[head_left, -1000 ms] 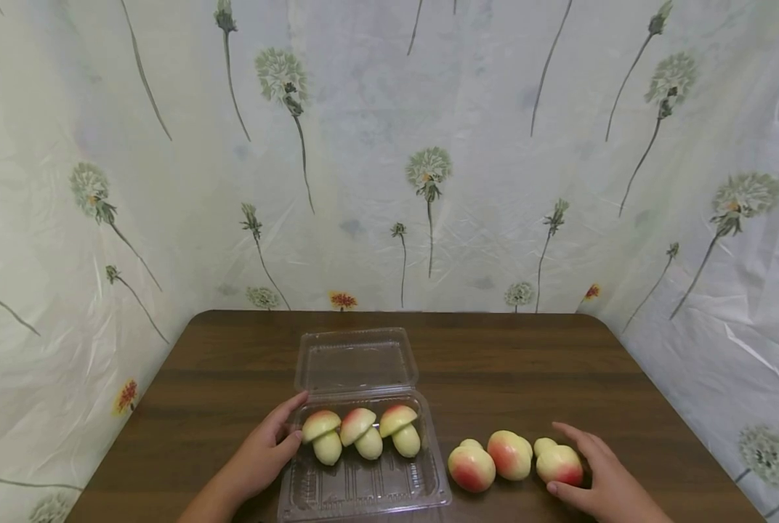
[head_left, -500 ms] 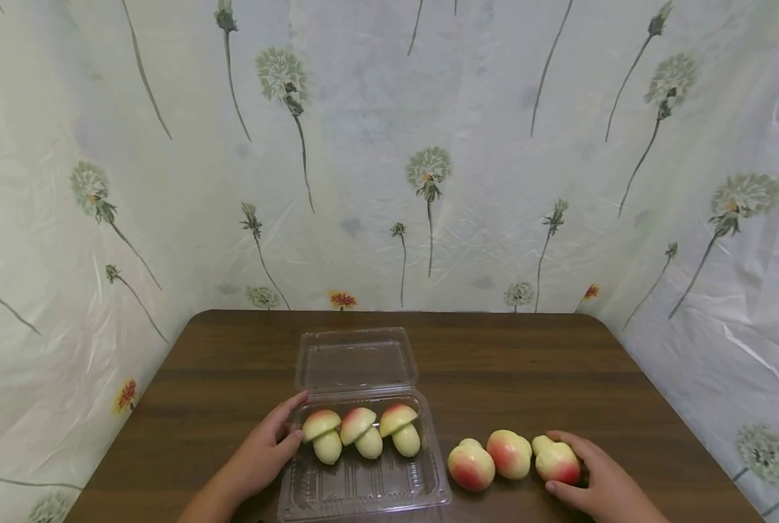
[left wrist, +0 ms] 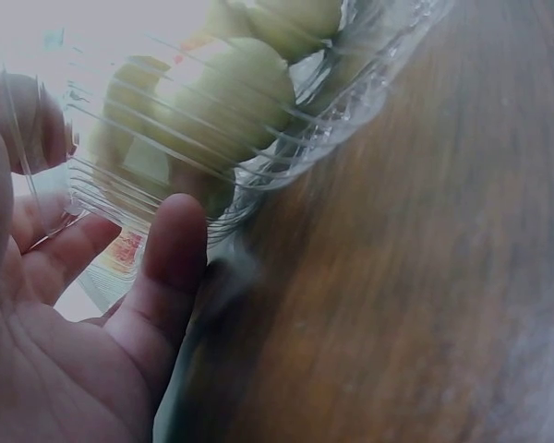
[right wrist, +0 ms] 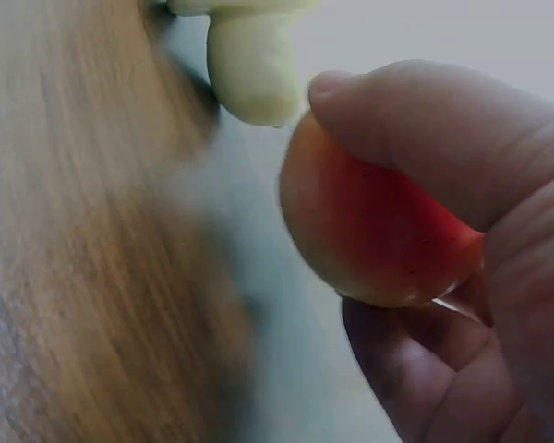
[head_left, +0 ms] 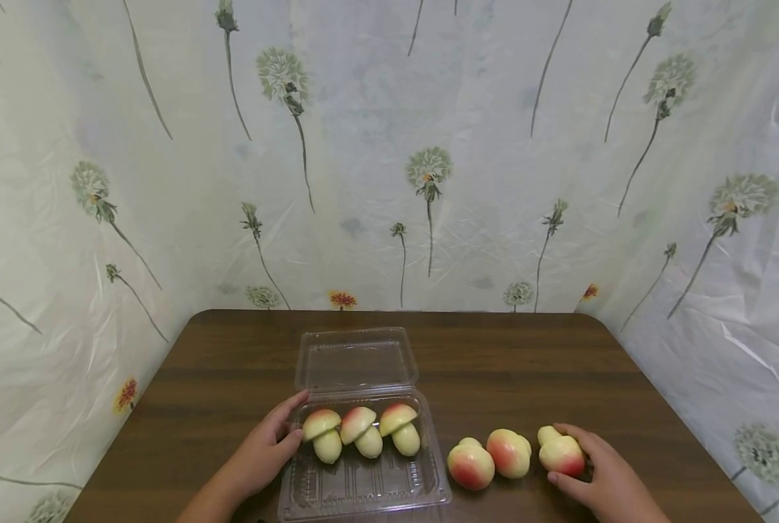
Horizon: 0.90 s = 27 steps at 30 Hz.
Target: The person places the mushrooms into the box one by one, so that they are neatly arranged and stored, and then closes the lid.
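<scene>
Three glossy mushroom-shaped pieces (head_left: pixel 361 434), pale yellow with red-blushed caps, lie in a row inside a hinged, clear plastic box (head_left: pixel 353 490) on a dark wood-grain bench (head_left: pixel 507 363). The box's transparent lid (head_left: pixel 357 361) lies open at its far side. Two matching loose pieces (head_left: pixel 471 466) sit just right of the box. Farther right, a third loose piece (head_left: pixel 559 452) is held between the curled fingers and thumb of a person's right hand (head_left: pixel 608 472). Half a second ago this piece was against its neighbour; now a clear gap parts them. That suggests it is firmly in hand, though whether it has left the bench cannot be told. The left hand (head_left: pixel 261 457), thumb and forefinger spread and relaxed, rests at the box's left edge, unchanged.
</scene>
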{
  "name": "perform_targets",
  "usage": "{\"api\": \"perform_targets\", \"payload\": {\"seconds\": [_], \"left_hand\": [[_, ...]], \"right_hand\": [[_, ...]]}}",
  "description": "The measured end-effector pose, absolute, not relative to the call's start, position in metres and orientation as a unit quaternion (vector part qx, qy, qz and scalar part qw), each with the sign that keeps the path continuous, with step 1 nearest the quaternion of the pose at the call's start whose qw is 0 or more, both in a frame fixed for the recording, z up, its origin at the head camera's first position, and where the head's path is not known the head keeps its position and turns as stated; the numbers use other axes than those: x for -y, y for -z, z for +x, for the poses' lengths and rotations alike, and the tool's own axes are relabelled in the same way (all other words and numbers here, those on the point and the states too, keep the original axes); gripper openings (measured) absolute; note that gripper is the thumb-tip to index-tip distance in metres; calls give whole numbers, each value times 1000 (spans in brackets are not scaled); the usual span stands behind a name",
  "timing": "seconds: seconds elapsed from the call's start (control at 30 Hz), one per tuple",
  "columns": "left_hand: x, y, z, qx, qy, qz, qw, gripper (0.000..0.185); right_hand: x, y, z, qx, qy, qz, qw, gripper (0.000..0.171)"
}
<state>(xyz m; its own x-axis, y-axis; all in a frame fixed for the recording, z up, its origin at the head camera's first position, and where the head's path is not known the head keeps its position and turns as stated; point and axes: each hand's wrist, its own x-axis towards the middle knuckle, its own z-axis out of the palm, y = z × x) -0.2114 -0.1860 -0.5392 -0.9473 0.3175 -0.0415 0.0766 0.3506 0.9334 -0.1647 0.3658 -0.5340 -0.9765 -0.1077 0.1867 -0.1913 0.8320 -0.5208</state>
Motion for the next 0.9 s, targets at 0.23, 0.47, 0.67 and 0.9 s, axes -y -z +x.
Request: {"api": "perform_targets", "payload": {"seconds": [0.23,0.47,0.67,0.9], "left_hand": [[185,538,-211,-816,-555,122,108,62],[185,539,-212,-816,-553,126,111,63],[186,540,-212,-817,-552,126,110,64],[186,540,-213,-817,-553,126,104,63]], "right_hand": [[-359,525,-164,948,-282,80,123,72],[-350,520,-165,935,-322,86,123,72],[-347,514,-167,924,-354,93,108,72],[-339,501,-172,905,-403,112,77,74]]}}
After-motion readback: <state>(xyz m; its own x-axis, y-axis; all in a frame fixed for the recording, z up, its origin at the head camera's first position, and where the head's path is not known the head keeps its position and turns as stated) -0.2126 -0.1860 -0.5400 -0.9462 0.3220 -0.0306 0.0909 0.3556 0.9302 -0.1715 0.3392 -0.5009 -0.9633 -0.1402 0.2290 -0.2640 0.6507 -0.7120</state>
